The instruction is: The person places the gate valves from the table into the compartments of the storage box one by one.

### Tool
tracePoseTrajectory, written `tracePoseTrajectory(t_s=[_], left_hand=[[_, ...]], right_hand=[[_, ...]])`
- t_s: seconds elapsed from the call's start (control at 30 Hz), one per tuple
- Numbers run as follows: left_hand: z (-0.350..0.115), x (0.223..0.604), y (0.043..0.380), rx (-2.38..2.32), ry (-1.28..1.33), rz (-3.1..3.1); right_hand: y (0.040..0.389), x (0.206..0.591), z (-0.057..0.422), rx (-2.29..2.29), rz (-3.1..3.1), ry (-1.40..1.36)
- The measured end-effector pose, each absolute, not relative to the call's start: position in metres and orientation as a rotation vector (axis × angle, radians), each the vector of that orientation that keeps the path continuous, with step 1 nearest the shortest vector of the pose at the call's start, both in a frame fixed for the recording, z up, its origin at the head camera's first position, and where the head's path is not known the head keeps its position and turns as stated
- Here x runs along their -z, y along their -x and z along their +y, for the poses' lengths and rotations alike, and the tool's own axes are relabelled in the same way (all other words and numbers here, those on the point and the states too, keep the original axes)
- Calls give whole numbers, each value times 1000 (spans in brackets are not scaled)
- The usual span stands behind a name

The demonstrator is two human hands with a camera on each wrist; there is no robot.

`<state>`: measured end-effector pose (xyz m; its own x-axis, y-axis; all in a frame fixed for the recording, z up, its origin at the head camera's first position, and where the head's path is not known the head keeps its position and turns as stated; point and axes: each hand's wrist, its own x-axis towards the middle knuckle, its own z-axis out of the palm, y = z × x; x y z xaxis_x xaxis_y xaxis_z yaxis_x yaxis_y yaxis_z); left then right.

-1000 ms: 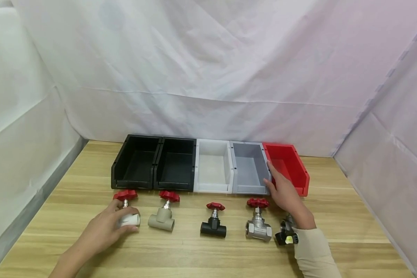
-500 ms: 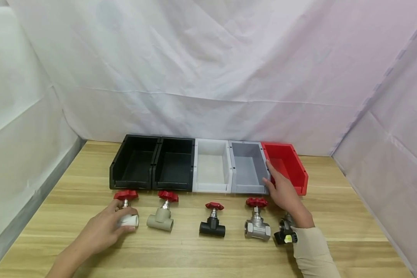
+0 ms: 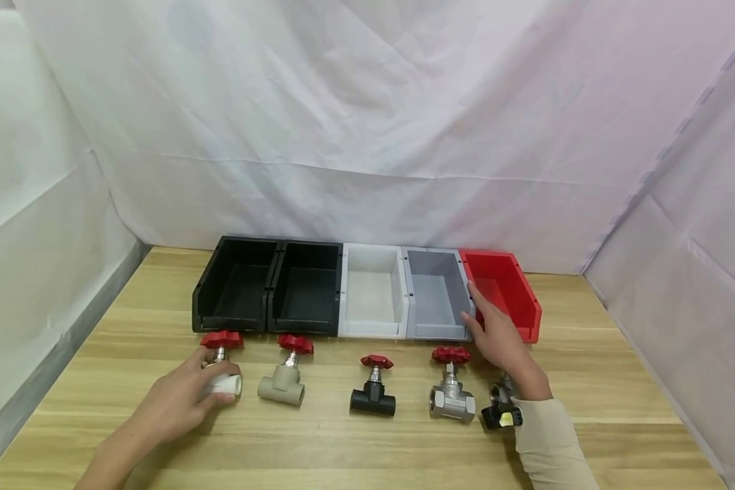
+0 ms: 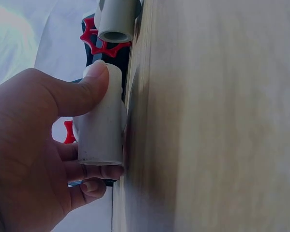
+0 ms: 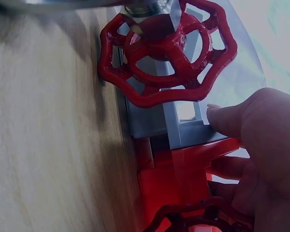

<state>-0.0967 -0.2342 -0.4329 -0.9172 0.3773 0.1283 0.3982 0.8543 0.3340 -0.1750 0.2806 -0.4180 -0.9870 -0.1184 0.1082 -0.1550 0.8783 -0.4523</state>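
The white valve (image 3: 223, 382) lies on the worktop (image 3: 355, 442) at the left end of a row of valves, its red handwheel (image 3: 221, 338) pointing toward the bins. The left hand (image 3: 177, 401) grips its pale plastic body: in the left wrist view the thumb (image 4: 72, 94) presses along the top of the white valve (image 4: 102, 121) while the other fingers curl under its open end.

Just to its right stands a beige valve (image 3: 283, 388), then a black valve (image 3: 373, 398) and a steel valve (image 3: 452, 400), each with a red handwheel and set apart from its neighbour. A fifth valve, dark with a yellow mark (image 3: 501, 412), sits at the right end, partly hidden under the right wrist and its beige sleeve (image 3: 548, 442).

The right hand (image 3: 502, 344) rests at the front corner where the grey bin (image 3: 435, 296) meets the red bin (image 3: 503, 289); its fingers are relaxed and laid against the bin walls, the thumb touching the grey bin's front edge. The right wrist view shows the thumb tip (image 5: 222, 118) on the grey rim, with the steel valve's handwheel (image 5: 166, 50) close by.

Behind the valves, five bins stand side by side, touching: two black bins (image 3: 269, 282) on the left, a white bin (image 3: 372, 292), then the grey and the red. White sheeting (image 3: 367, 122) hangs behind and at both sides.
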Motion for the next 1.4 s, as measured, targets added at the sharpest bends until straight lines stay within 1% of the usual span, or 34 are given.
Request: tracePoseTrajectory(t_s=[0.2,0.63,1.4], left_hand=[[-234,429,95,536,626,-2957],[-233,406,102,471,713,-2898],[-228,383,135,451,719,-2818]], right_hand=[[173,418,279,-726,-2967,-205],[174,418,280,-733,-2953,-216],[174,417,280,-730,-2965,-208]])
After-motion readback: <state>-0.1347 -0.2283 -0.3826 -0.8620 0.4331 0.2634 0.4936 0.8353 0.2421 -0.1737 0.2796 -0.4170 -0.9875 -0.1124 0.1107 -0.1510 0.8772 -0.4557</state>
